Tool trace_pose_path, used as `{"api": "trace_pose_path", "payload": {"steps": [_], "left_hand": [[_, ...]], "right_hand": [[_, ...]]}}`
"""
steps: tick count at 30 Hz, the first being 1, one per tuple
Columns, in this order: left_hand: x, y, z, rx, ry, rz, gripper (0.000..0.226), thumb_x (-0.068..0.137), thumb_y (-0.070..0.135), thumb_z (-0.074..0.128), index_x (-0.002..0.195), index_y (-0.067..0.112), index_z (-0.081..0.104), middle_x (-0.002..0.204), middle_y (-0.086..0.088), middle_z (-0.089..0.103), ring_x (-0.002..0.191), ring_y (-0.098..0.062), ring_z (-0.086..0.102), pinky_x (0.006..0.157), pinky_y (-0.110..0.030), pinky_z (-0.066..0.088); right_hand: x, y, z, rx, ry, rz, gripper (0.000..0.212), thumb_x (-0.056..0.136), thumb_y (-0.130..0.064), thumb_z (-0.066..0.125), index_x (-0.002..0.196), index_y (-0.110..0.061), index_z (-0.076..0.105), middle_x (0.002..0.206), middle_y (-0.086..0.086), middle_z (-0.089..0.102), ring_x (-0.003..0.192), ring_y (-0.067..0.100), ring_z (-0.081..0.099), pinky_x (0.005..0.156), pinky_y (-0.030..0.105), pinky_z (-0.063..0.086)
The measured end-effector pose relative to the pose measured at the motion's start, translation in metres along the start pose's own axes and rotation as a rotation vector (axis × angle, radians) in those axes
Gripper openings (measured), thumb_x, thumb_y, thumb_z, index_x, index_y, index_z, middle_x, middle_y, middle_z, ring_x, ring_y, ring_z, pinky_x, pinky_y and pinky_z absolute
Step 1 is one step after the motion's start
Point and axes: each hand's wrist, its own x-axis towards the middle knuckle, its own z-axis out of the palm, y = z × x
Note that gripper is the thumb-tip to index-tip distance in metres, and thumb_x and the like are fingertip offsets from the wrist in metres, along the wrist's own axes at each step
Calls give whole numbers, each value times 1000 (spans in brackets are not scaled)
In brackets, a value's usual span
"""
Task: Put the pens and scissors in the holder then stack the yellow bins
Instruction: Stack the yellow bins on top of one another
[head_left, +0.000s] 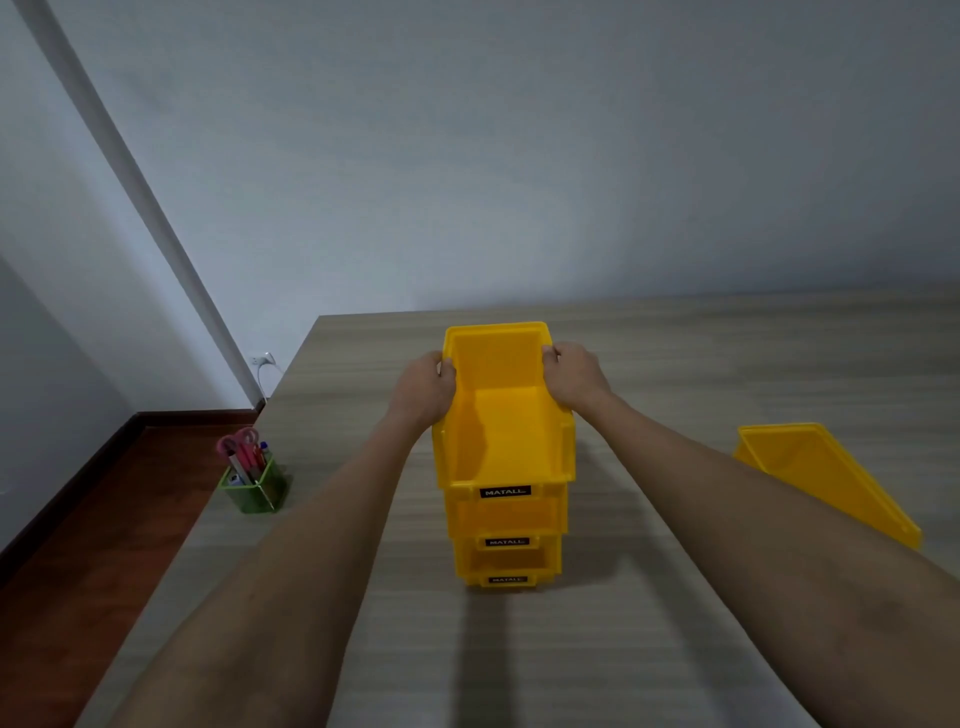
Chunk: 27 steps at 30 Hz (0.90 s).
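The bins (506, 447) look like smooth, slightly glossy yellow plastic. The table (675, 364) shows matt wood grain. The holder (254, 488) at left is translucent green plastic. The floor (104, 519) is polished wood.

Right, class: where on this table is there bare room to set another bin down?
Bare patches: between the green holder and the stack; behind the stack to the far edge; the near table. Crowded: the gap between the stack and the loose bin, crossed by the right forearm.
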Motion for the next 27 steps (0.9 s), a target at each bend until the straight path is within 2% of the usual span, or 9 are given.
{"api": "trace_pose_path", "payload": {"steps": [2,5,8,10,13,15,17,21,27], "left_hand": [[3,-1,-2,50,-11,-1,42,102,32,37,132,6,52,123,-18,63,109,-34,61,88,-43,50],[8,1,-7,99,-20,6,50,98,37,43,138,8,46,132,-18,57,114,-35,59,94,-47,51],[9,9,-7,185,13,6,58,97,47,41,139,8,44,139,-17,44,119,-37,55,99,-53,46],[10,22,-5,286,75,38,57,97,47,39,139,9,43,139,-17,42,122,-38,51,104,-53,40],[12,54,4,354,152,131,53,99,43,38,139,9,44,139,-16,43,128,-36,46,108,-49,31],[15,79,18,383,198,221,52,99,41,39,141,12,42,143,-14,42,137,-32,38,112,-46,26],[17,105,37,446,214,305,54,100,40,36,147,14,34,153,-12,33,148,-30,20,117,-47,19],[17,150,90,527,152,340,59,100,43,32,151,16,23,161,-13,17,152,-30,1,120,-48,13],[10,198,201,383,-13,240,60,99,45,34,148,13,27,158,-16,19,150,-33,7,118,-50,14]], "right_hand": [[1,-2,-6,-53,-43,10,39,104,-32,32,98,-4,59,90,10,55,81,23,51,69,32,37],[4,-4,-13,-93,-82,15,36,103,-32,34,93,-6,56,90,12,57,79,25,54,69,35,44],[5,-5,-18,-94,-91,16,43,102,-38,37,115,-4,59,108,17,64,88,30,62,80,43,55],[4,-5,-25,-125,-50,-7,50,102,-41,34,124,-4,58,122,18,62,106,34,61,88,43,50],[3,2,-42,-341,78,-169,49,102,-40,29,126,-8,57,129,15,62,117,33,57,92,42,45],[6,16,-55,-499,113,-251,53,102,-40,29,143,-11,42,148,12,46,139,33,39,109,46,34],[9,35,-71,-560,120,-242,58,101,-43,27,151,-14,28,160,10,26,149,31,19,120,47,18],[6,86,-110,-608,179,-235,60,101,-45,26,154,-17,21,164,8,12,152,29,6,123,48,5],[-2,208,-166,-594,146,-13,63,101,-46,28,155,-16,16,164,10,7,151,30,8,121,48,7]]}}
